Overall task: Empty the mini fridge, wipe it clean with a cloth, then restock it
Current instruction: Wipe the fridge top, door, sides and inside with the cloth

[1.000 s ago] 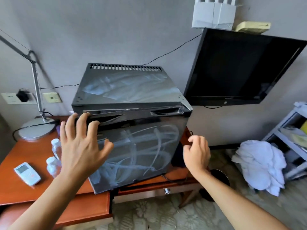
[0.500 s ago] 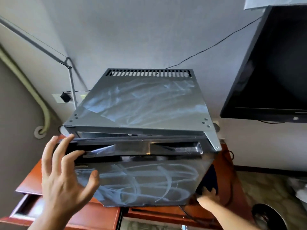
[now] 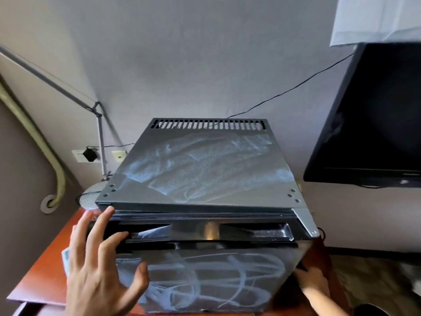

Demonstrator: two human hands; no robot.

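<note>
A black mini fridge [image 3: 200, 169] stands on a reddish wooden desk [image 3: 52, 254], its door shut, with whitish wipe streaks on its top and door front. My left hand [image 3: 95, 265] is spread open at the door's upper left corner, fingertips at the recessed handle strip. My right hand [image 3: 312, 283] is low at the fridge's right side, by the door's lower right edge; its fingers are partly hidden behind the fridge. No cloth is in view.
A grey desk lamp [image 3: 98, 124] stands behind the fridge on the left, by wall sockets [image 3: 86, 155]. A black TV [image 3: 373, 124] hangs on the right wall. A cable [image 3: 291, 90] runs from the fridge's back toward the TV. Patterned carpet [image 3: 373, 277] lies at the lower right.
The view has moved closer and higher over the fridge. My left hand stayed at the door's upper left corner; my right hand dropped from the right edge to the lower right side.
</note>
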